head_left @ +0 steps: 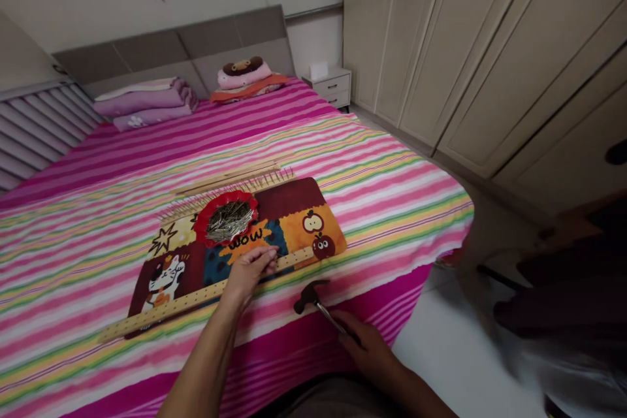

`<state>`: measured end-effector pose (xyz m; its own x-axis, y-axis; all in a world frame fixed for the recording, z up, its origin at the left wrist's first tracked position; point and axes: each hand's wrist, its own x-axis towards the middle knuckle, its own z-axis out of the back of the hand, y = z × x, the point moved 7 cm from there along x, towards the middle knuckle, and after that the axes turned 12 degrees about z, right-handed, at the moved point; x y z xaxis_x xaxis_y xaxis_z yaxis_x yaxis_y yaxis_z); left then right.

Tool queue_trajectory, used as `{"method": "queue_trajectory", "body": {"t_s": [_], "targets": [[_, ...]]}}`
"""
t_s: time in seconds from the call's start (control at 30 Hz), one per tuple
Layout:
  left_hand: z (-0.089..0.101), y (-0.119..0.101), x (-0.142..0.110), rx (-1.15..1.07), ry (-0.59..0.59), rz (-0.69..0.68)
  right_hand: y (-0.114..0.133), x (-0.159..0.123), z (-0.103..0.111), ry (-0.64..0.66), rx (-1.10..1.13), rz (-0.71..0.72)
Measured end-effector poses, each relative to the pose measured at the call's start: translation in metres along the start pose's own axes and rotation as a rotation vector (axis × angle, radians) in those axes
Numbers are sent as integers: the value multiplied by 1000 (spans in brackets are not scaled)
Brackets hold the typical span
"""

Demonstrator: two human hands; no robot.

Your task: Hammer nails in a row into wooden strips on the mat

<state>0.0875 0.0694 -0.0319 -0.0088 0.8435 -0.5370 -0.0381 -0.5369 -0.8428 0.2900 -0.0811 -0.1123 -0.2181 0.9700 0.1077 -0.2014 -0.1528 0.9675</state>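
Observation:
A claw hammer [308, 297] is in my right hand [360, 343], which wraps round its handle near the bed's front edge; the head is raised to the left. My left hand [251, 271] is closed in a pinch over a long light wooden strip [191, 297] dotted with small marks. Whatever sits between those fingertips is too small to make out. Under the strip lies a printed mat [294, 215] with a cat, an apple and the word WOW. A red scalloped bowl [198, 225] full of nails [228, 221] stands on the mat, beyond my left hand.
Behind the bowl lie a wooden strip with upright nails [264, 179] and plain wooden strips [230, 176]. A striped sheet [392, 176] covers the bed. Folded bedding [147, 101] lies by the headboard [161, 46]. A nightstand [333, 86] and wardrobe [431, 32] stand right.

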Motion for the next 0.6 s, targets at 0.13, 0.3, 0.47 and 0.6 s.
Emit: {"method": "queue_trajectory", "body": {"t_s": [0.13,0.3,0.47,0.6], "targets": [[-6,6,8,59,-25,-4,-1,0,-1,13,-8,-10],[-6,8,14,92,-34,-7,-5,1,-3,31,-11,25],[-9,9,13,126,-17,-25,-9,1,-3,17,-15,20],[-11,12,12,140,-40,-28,-8,0,-4,7,-11,27]]}}
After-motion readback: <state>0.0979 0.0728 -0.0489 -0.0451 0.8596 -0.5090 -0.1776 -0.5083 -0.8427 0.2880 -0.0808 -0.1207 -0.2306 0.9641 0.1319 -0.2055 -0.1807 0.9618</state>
